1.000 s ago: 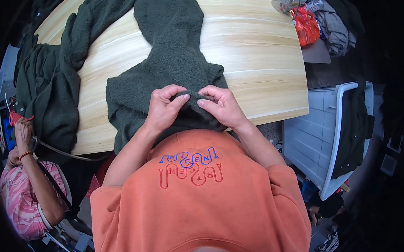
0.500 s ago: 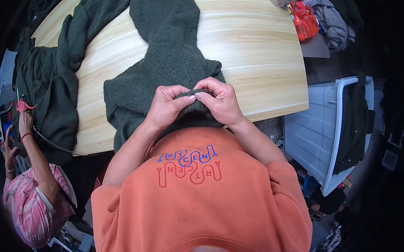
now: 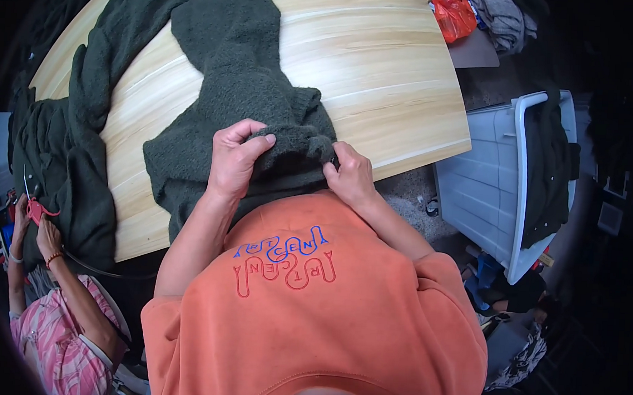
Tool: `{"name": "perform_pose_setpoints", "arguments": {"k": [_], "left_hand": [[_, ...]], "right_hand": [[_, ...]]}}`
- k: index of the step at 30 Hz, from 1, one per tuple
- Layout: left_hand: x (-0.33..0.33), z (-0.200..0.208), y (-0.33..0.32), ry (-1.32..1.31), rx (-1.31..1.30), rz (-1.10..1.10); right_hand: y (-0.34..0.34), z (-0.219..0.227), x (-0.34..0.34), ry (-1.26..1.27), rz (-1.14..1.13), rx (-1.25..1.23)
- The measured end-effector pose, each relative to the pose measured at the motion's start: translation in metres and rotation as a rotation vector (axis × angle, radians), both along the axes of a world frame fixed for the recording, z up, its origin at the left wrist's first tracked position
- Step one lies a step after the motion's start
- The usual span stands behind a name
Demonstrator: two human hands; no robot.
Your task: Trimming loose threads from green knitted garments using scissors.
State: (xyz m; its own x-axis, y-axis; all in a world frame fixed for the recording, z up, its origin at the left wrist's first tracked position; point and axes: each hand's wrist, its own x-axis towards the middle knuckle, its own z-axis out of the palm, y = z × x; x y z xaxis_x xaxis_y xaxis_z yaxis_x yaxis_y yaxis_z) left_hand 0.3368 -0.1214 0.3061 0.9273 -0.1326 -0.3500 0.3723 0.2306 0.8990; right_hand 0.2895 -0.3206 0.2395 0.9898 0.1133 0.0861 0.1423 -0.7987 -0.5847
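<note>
A dark green fuzzy knit garment (image 3: pixel 240 79) lies across the table and hangs over its near edge in front of me. My left hand (image 3: pixel 236 157) pinches a fold of its edge between thumb and fingers. To the right, my right hand (image 3: pixel 350 172) grips the same edge with its fingers closed. Between the two hands the cloth is bunched and slightly lifted. Which part of the garment this edge belongs to, I cannot tell.
More dark green knit (image 3: pixel 91 135) covers the left of the wooden table (image 3: pixel 380 72). At lower left a co-worker holds red-handled scissors (image 3: pixel 38 210). A white plastic bin (image 3: pixel 478 177) with dark garments stands at right. A red plastic bag (image 3: pixel 452 17) sits beyond the far right corner.
My hands, earlier pinching together at one spot, have moved apart along the edge, the right one rightward and down. The co-worker's hands have come together around the scissors. The whole view has shifted slightly.
</note>
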Motion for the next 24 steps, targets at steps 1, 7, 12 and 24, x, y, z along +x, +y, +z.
{"name": "perform_pose_setpoints", "arguments": {"k": [1,7,12,24], "left_hand": [[0.001,0.001,0.001,0.006,0.044,-0.021],[0.006,-0.007,0.007,-0.083,0.162,-0.068],[0.002,-0.008,0.002,0.038,-0.021,-0.041],[0.006,-0.002,-0.029,-0.051,-0.094,-0.165]], "right_hand": [[-0.003,-0.001,-0.001,-0.012,-0.018,-0.002],[-0.009,-0.013,0.006,0.605,-0.433,1.444],[0.017,0.033,-0.003,-0.084,-0.266,0.642],[0.012,-0.036,-0.009,0.168,-0.41,0.549]]}}
